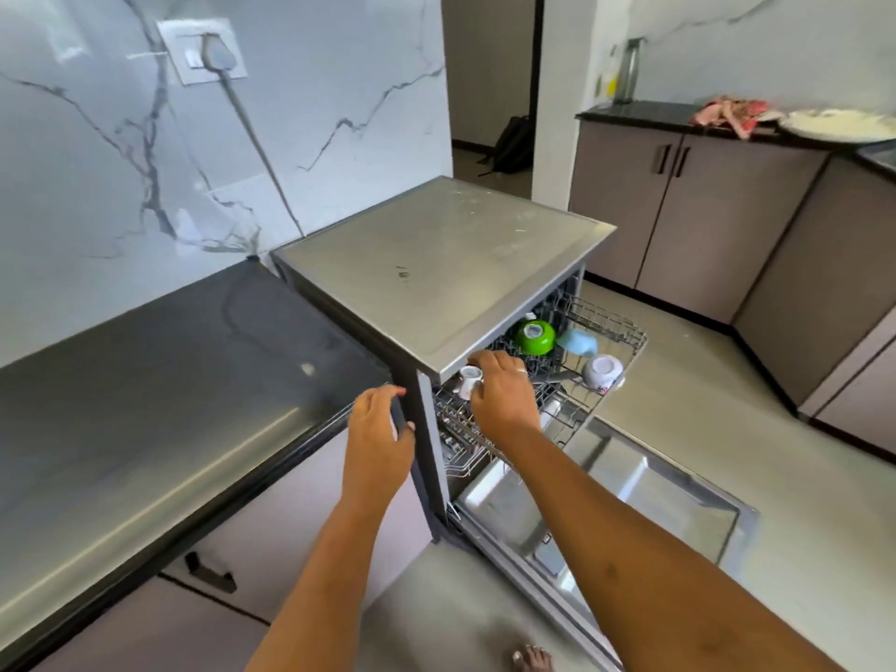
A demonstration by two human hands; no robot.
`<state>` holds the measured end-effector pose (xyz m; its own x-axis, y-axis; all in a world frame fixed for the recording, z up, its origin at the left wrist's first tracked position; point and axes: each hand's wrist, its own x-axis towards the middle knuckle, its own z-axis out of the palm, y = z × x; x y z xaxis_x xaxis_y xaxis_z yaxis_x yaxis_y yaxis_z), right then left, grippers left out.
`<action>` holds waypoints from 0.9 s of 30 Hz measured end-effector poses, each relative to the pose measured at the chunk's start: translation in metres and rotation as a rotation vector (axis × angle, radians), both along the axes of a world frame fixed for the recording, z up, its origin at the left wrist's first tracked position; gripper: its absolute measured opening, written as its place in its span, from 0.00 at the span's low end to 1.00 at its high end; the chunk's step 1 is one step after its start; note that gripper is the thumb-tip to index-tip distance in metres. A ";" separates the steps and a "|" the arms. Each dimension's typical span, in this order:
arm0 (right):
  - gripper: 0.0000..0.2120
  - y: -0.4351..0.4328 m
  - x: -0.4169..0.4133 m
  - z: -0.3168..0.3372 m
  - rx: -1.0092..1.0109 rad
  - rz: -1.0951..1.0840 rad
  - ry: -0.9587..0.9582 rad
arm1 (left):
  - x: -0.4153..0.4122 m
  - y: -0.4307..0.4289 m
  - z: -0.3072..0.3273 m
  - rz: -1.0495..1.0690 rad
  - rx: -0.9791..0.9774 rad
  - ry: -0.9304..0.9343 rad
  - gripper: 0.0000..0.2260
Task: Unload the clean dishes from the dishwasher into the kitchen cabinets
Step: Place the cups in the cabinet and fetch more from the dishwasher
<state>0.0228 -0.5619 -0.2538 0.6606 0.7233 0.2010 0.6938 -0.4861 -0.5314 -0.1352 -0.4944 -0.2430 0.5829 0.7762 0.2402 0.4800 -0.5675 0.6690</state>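
Toes of your foot (533, 659) show at the bottom edge, on the pale floor. Both your bare forearms reach up from there toward the dishwasher (436, 264).

Your left hand (378, 429) is at the machine's near front corner, just beside the dark counter (169, 380). Its fingers and thumb are curled round that corner edge.

Your right hand (504, 395) is further in, just under the lip of the machine's top. Its fingers are closed round a white cup (469, 380), which sits at the near end of the pulled-out rack (606, 327). You can't tell whether the cup has lifted clear of the wires. More wire rack shows below your wrist.

To the right of your arm, the door (654, 482) lies folded down, its steel inner face up.

Further along the rack sit a green bowl (535, 336), bottom up, then a blue cup (578, 341) on its side just beside it. A white bowl (602, 373), bottom up, is near the rack's front edge. All three are apart from your hand.

Behind the counter rises a marble-veined wall with a socket (203, 50); a plug is in it and its cable runs down behind the machine.

Across the floor stand grey cabinets (703, 211) with a dark top. On that top lie a pink cloth (732, 116) and a white plate (834, 126), and a steel bottle (630, 70) stands near the wall. Through the doorway a dark bag (514, 143) sits on the floor.
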 end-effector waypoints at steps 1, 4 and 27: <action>0.19 -0.008 0.009 -0.005 -0.029 -0.025 0.014 | 0.008 -0.005 -0.004 -0.035 -0.026 0.018 0.17; 0.21 -0.025 0.037 -0.021 -0.095 -0.070 0.059 | 0.038 -0.016 -0.019 -0.106 -0.116 0.093 0.16; 0.25 0.111 0.267 -0.238 -0.360 0.206 0.250 | 0.269 0.096 -0.234 0.119 -0.423 0.398 0.19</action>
